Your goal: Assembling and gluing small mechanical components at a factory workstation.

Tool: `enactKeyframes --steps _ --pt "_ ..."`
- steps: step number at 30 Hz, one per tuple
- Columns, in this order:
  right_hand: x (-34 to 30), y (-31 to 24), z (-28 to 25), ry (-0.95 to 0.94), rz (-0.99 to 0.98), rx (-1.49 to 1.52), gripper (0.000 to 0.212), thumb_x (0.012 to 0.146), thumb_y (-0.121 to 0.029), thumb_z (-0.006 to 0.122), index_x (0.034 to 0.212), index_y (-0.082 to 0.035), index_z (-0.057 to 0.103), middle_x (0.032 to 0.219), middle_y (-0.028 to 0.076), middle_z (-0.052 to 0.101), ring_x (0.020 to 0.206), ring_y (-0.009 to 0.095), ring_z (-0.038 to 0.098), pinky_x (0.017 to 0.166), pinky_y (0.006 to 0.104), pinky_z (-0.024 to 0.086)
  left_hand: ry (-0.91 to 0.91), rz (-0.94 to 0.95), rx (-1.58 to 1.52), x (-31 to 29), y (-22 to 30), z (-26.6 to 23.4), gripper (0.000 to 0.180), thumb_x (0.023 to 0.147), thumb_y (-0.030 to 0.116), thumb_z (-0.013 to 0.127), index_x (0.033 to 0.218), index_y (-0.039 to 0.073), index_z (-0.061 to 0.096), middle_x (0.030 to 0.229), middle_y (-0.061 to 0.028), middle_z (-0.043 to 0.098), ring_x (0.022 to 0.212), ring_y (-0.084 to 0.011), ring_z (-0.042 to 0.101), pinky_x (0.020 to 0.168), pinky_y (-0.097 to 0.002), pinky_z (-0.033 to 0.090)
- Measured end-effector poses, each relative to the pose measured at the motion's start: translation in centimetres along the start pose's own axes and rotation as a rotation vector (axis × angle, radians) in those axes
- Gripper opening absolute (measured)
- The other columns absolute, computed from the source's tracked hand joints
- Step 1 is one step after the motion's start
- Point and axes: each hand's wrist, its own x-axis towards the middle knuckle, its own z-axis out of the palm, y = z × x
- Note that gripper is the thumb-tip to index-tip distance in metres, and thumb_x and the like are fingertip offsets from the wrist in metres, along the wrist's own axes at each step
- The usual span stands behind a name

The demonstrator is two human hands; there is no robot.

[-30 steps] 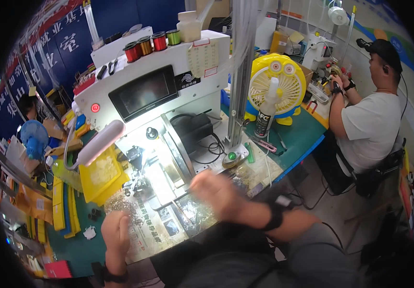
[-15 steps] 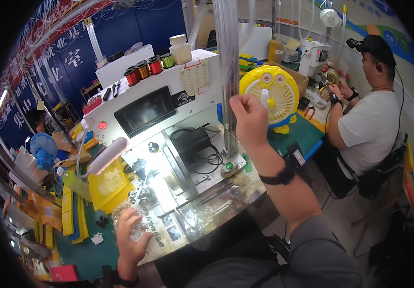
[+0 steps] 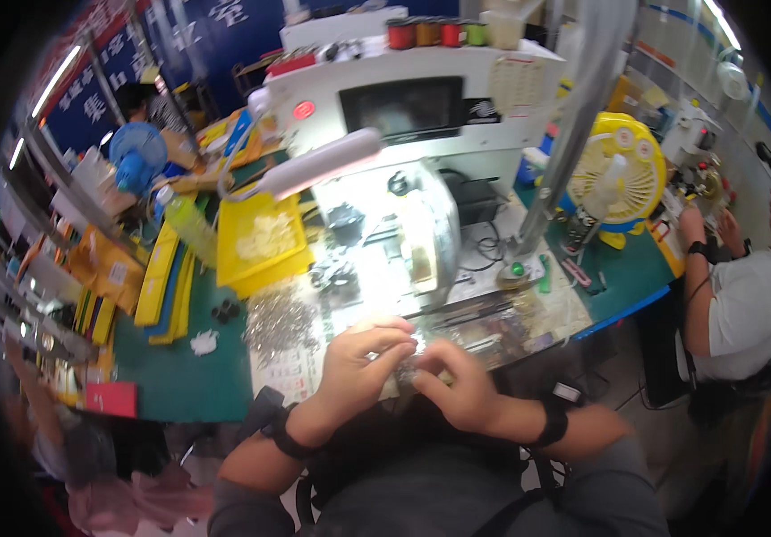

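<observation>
My left hand (image 3: 360, 369) and my right hand (image 3: 459, 387) meet close together at the front edge of the bench. Both have their fingers curled and pinched. Whatever lies between the fingertips is too small and blurred to name. Left of my left hand, a heap of small shiny metal pieces (image 3: 282, 327) is spread over a printed sheet (image 3: 289, 380). Beyond both hands stands a white machine (image 3: 314, 98) with a dark screen (image 3: 403, 109), its work area brightly lit by a pale tube lamp (image 3: 327, 163).
A yellow tray (image 3: 264, 279) holds pale pieces, with a bottle (image 3: 187, 224) beside it. Yellow and blue bins (image 3: 160, 285) stand on the green mat (image 3: 179, 385). Colored wire spools (image 3: 425, 34) top the machine. A vertical pole (image 3: 562, 152) and a yellow fan (image 3: 616, 174) stand right; a co-worker (image 3: 748, 304) sits beyond.
My right hand has come down from its raised place near the fan to meet my left hand. The left hand has moved right and its fingers have closed. The view has turned.
</observation>
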Motion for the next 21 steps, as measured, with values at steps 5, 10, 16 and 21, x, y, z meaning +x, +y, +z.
enactKeyframes --steps 5,10,16,21 --pt "4.0 -4.7 -1.2 -0.271 -0.747 -0.498 0.045 0.087 -0.021 0.076 0.123 0.000 0.060 0.100 0.017 0.065 0.093 0.035 0.065 0.082 0.0413 0.052 -0.149 0.193 0.304 -2.6 0.2 -0.2 0.014 0.081 0.007 0.072 0.096 0.007 0.073 0.082 -0.0109 0.068 0.075 -0.0332 0.068 0.065 -0.0394 0.054" --pt "4.1 -1.8 -2.0 -0.437 -0.051 -0.427 0.027 0.089 -0.016 0.074 0.110 -0.001 0.068 0.096 0.018 0.068 0.084 0.029 0.067 0.074 0.0387 0.052 -0.157 0.283 0.440 -2.3 0.4 -3.3 0.015 0.076 0.002 0.077 0.089 0.007 0.072 0.077 -0.0099 0.068 0.067 -0.0292 0.066 0.059 -0.0386 0.051" --pt "6.3 2.0 -9.5 0.428 0.052 0.305 0.010 0.095 -0.009 0.068 0.092 0.000 0.071 0.073 -0.003 0.063 0.067 0.007 0.055 0.061 0.0246 0.045 0.207 0.168 0.432 -1.5 1.9 -8.0 0.004 0.088 0.002 0.072 0.091 0.001 0.073 0.077 -0.0113 0.070 0.068 -0.0227 0.067 0.063 -0.0321 0.051" --pt "10.3 2.7 -11.3 0.416 0.147 -0.215 0.013 0.095 -0.010 0.068 0.097 0.001 0.072 0.072 -0.002 0.062 0.059 0.004 0.049 0.054 0.0232 0.039 -0.014 -0.032 0.220 -0.5 0.2 -6.5 0.012 0.090 0.005 0.071 0.097 -0.004 0.072 0.085 -0.0120 0.073 0.078 -0.0182 0.070 0.072 -0.0287 0.054"
